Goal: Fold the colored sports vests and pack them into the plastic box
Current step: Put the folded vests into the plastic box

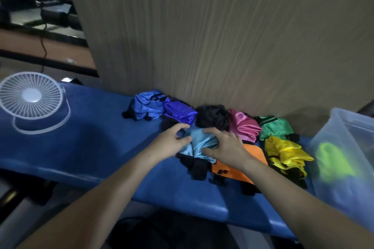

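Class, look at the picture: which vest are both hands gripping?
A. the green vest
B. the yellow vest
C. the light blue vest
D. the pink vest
C: the left hand and right hand both curl their fingers into the light blue vest, while the yellow, pink and green vests lie untouched to the right.

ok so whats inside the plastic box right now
Through the translucent wall of the plastic box, one bright lime-green vest shows as a blur. Whether it is folded, or anything lies beneath it, cannot be seen.
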{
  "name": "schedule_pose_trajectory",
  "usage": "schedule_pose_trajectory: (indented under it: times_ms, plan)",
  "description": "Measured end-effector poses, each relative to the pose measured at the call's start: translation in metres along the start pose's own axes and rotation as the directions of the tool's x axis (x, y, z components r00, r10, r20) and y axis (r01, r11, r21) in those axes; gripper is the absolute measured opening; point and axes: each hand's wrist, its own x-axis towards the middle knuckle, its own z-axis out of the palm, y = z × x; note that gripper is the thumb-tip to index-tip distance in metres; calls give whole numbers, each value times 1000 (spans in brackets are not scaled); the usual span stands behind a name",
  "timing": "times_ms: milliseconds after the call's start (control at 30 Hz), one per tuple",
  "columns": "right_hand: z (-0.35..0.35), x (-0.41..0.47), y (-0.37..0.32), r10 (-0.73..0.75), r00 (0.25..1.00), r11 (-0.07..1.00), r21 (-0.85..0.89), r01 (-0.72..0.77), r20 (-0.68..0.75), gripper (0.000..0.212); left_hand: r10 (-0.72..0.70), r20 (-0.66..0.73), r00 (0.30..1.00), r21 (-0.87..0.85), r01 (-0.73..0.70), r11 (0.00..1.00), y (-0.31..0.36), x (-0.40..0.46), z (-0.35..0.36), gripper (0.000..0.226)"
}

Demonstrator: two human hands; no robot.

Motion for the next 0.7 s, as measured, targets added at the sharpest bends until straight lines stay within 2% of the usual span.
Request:
schedule_pose_trajectory:
  times_ms: [100,200,267,300,367,433,567,700]
  plan:
    - [4,1,-4,-33,999,999,-13,33,-5,60,5,12,1000,4,-5,1000,2,2,3,49]
    - [9,-1,-11,-76,997,996,-44,76,-3,59,10,5,1000,-5,-10,1000,2,-2,8,50]
    - [12,-4,-20,-117,993,991,-61,116,-17,60,21,-12,1000,-76,-22,997,1,-8,11,47]
    - [15,-7,-25,-131,991,991,-30,130,-17,60,19,-40,999,-129,-24,991,0,-12,11,46]
    - [19,-13,-34,-128,991,974,187,130,-25,60,9,-107,994,-233,-33,972,2,-23,9,45]
    - [19,-22,-43,-124,991,912,387,137,-59,59,8,-158,987,-315,-58,947,7,-34,5,46]
    - [-1,-36,-56,-154,974,843,493,216,-164,58,62,-210,976,-387,-142,911,30,-54,-6,46]
    - [-34,-56,-55,-164,959,825,502,261,-230,57,111,-202,973,-409,-187,893,64,-72,-6,45]
